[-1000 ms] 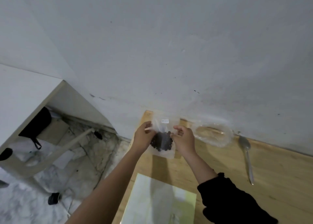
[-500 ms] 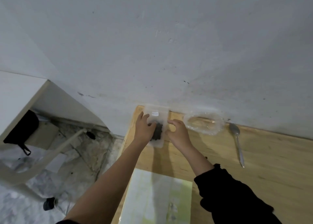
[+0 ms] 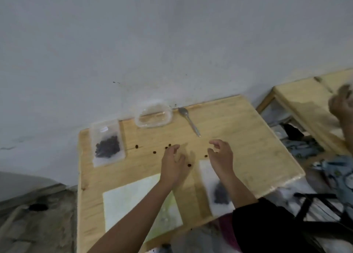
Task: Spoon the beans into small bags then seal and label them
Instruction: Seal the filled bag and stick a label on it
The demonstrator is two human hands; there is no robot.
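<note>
- Worktop: pale wooden table [image 3: 238, 138], its far edge against a grey wall.
- Item 1: small clear plastic bag of dark beans [image 3: 107, 146], flat at the far-left corner, with a small white label near its top. It appears sealed, though blur leaves that unsure. Judged finished.
- Item 2: second small clear bag with a dark clump of beans [image 3: 219, 192], near the front edge, right of centre, partly under the right forearm. No label can be made out, and I cannot tell if it is sealed.
- Item 3: clear oval plastic tub [image 3: 153, 116] at the far edge, centre. It looks empty of beans.
- Item 4: metal spoon [image 3: 189, 121], just right of the tub, bowl toward the wall, not held.
- Item 5: about 7 loose dark beans [image 3: 154, 152] scattered mid-table, between the 2 hands and ahead of them.
- Item 6: pale green-white sheet [image 3: 133, 201] at the front edge, left of centre; its purpose is unclear.
- Left hand [image 3: 172, 163]: above the centre, fingers curled and slightly apart, gripping nothing.
- Right hand [image 3: 221, 155]: beside it, fingers spread and bent, also empty.
- Another person's hand [image 3: 342, 105] shows blurred at the right border.
- Progress, judged: spooning looks done. Left over: gather the strays, then seal and label the second bag if needed.
</note>
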